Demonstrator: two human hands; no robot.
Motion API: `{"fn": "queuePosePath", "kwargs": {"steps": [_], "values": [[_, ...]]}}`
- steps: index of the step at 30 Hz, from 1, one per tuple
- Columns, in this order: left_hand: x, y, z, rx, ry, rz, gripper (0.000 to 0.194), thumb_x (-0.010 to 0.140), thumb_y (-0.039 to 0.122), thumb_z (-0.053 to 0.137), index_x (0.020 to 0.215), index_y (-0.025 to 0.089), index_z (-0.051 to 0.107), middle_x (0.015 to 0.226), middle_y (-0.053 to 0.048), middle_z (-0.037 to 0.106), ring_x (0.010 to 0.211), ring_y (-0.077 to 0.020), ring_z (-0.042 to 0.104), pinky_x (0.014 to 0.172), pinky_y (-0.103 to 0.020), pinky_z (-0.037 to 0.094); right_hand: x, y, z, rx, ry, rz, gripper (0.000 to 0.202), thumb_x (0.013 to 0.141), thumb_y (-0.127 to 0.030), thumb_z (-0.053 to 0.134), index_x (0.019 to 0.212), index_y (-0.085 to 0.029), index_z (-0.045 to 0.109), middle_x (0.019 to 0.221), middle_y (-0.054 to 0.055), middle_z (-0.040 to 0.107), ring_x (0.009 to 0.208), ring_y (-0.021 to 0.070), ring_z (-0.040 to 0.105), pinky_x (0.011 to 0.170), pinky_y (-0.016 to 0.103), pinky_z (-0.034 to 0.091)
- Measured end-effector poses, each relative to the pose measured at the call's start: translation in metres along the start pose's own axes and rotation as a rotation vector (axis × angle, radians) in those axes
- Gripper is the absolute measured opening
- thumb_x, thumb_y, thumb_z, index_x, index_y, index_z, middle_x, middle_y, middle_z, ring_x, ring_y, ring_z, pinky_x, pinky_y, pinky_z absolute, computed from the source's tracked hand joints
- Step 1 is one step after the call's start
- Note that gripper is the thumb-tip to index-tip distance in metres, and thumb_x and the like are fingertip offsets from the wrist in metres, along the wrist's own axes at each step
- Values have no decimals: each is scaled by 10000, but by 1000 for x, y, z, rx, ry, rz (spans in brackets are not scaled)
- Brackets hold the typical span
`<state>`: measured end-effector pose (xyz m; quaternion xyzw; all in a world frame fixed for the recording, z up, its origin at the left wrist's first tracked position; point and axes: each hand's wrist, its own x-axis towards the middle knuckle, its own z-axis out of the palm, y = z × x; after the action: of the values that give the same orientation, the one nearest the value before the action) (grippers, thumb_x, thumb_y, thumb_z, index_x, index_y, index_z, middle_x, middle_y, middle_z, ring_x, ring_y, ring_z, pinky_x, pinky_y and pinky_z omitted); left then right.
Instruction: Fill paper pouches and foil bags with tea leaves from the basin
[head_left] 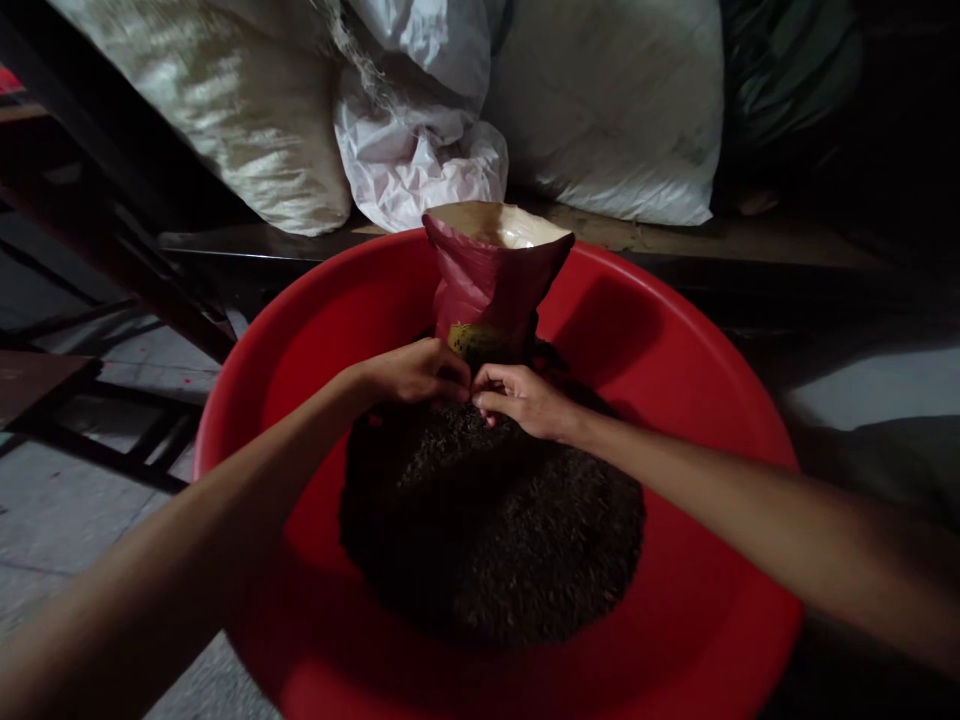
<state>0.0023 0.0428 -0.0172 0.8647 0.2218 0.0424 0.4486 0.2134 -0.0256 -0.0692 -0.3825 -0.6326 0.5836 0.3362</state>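
A wide red basin [720, 400] holds a heap of dark, loose, leaf-like bits [540, 540]. Toward its back stands an upright dark-red bag [487, 275] with its top open and a yellowish patch low on its front. Just in front of the bag and over the heap, my left hand [427, 372] and my right hand [521, 398] meet at the fingertips. Both have their fingers curled and pinched together. Whatever is between the fingertips is too small to make out.
Pale sacks [615, 110] and a crumpled white plastic bag [427, 165] rest on a dark wooden ledge [262, 243] behind the basin. A wooden stool [45, 385] stands at the left on the grey floor [60, 530]. The right side is in deep shadow.
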Motion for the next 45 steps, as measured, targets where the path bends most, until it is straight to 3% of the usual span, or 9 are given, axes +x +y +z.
{"fn": "queuePosePath", "kwargs": {"steps": [6, 12, 15, 21, 25, 30, 36, 41, 45], "values": [[-1, 1, -6, -26, 84, -21, 210, 855, 319, 686, 844, 115, 737, 656, 2, 628, 587, -92, 528, 564, -192, 384, 0, -5, 5, 9, 70, -86, 90, 908, -274, 628, 885, -194, 595, 706, -49, 588, 603, 95, 591, 635, 259, 513], [-6, 12, -10, 7, 47, -85, 252, 863, 339, 648, 893, 113, 754, 701, -20, 675, 640, -123, 595, 588, -199, 427, -2, -8, 6, -266, 210, -129, 120, 926, -308, 637, 881, -197, 640, 684, -39, 602, 589, 103, 555, 606, 269, 446], [-8, 14, -8, 75, 105, -82, 280, 859, 348, 659, 953, 115, 783, 718, -14, 681, 634, -113, 569, 591, -199, 405, -5, -12, 6, -473, 280, -160, 91, 914, -282, 659, 888, -195, 672, 720, -15, 659, 660, 126, 586, 657, 281, 438], [-5, 17, 3, 262, 223, -69, 247, 833, 266, 631, 939, 120, 800, 709, -1, 662, 637, -102, 528, 593, -199, 370, -6, -18, 8, -807, 280, -129, 210, 930, -226, 622, 722, -192, 609, 710, 23, 662, 629, 128, 524, 641, 308, 347], [4, 14, 17, 409, 258, -25, 130, 792, 190, 627, 757, 131, 738, 633, 19, 587, 580, -82, 462, 566, -211, 316, -6, -15, 8, -882, 252, -48, 260, 923, -257, 654, 674, -182, 639, 668, 37, 671, 574, 119, 477, 586, 312, 273], [12, 6, 28, 489, 337, 11, 112, 806, 153, 627, 748, 131, 721, 675, -8, 634, 598, -94, 494, 580, -220, 327, -5, -12, 7, -883, 283, -18, 257, 900, -265, 667, 663, -166, 685, 627, 43, 660, 570, 121, 479, 584, 315, 250], [5, 13, 22, 329, 240, 29, 128, 828, 193, 651, 852, 131, 760, 723, -11, 679, 629, -97, 580, 609, -196, 402, -8, -8, 9, -665, 303, -44, 437, 856, -285, 657, 498, -201, 423, 502, -55, 290, 542, 89, 340, 571, 292, 227], [0, 28, 18, 203, 272, -87, 84, 769, 207, 652, 746, 143, 701, 583, 32, 584, 508, -75, 532, 483, -166, 352, -9, -6, 7, -527, 205, -191, 309, 881, -318, 593, 617, -203, 480, 599, -40, 431, 602, 106, 394, 599, 268, 295], [1, 27, 18, -211, 245, -167, 125, 755, 267, 664, 754, 142, 669, 624, 18, 612, 466, -105, 579, 423, -187, 435, -16, -9, 11, -619, 253, -444, 336, 912, -283, 528, 594, -217, 445, 585, -33, 445, 579, 112, 400, 631, 290, 320]]}}
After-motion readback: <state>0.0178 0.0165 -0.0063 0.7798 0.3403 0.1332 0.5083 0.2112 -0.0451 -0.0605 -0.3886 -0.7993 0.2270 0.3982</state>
